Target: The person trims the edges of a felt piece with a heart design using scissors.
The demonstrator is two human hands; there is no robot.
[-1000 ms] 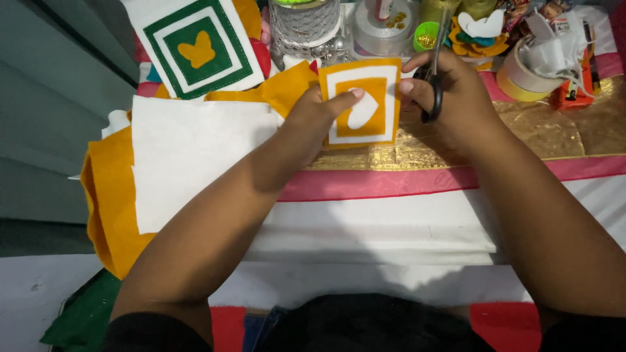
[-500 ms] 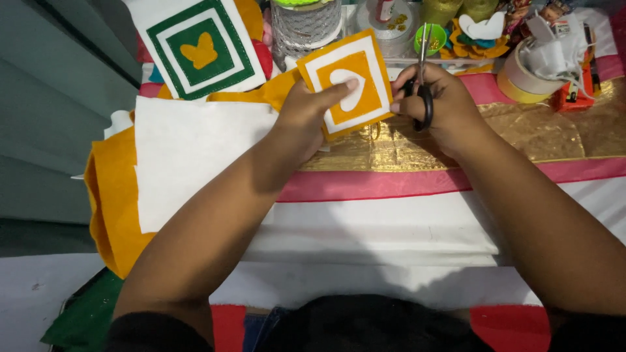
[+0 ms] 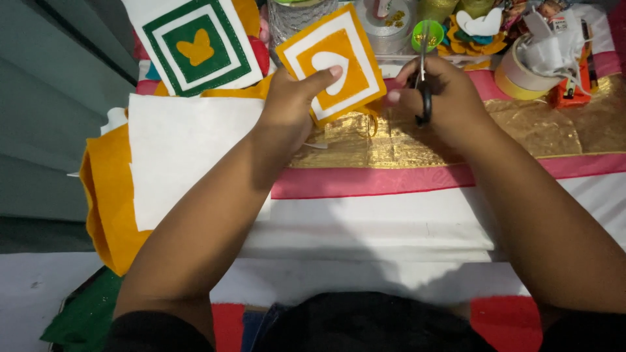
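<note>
A white felt sheet (image 3: 189, 156) lies just left of the left hand (image 3: 290, 104), which pinches an orange and white felt square (image 3: 331, 64), thumb pressed on its white heart. Just right, the right hand (image 3: 443, 98) is curled around black-handled scissors (image 3: 424, 78).

We see an orange felt square (image 3: 329, 64) lifted above the table and tilted like a diamond, one corner pointing up. It carries a white square border and a white heart at its centre. Our left hand (image 3: 290, 104) pinches its lower left edge, thumb pressed across the heart. Just to its right, black-handled scissors (image 3: 424, 78) stand upright in our right hand (image 3: 443, 98), blades pointing away, close to the square's edge.
</note>
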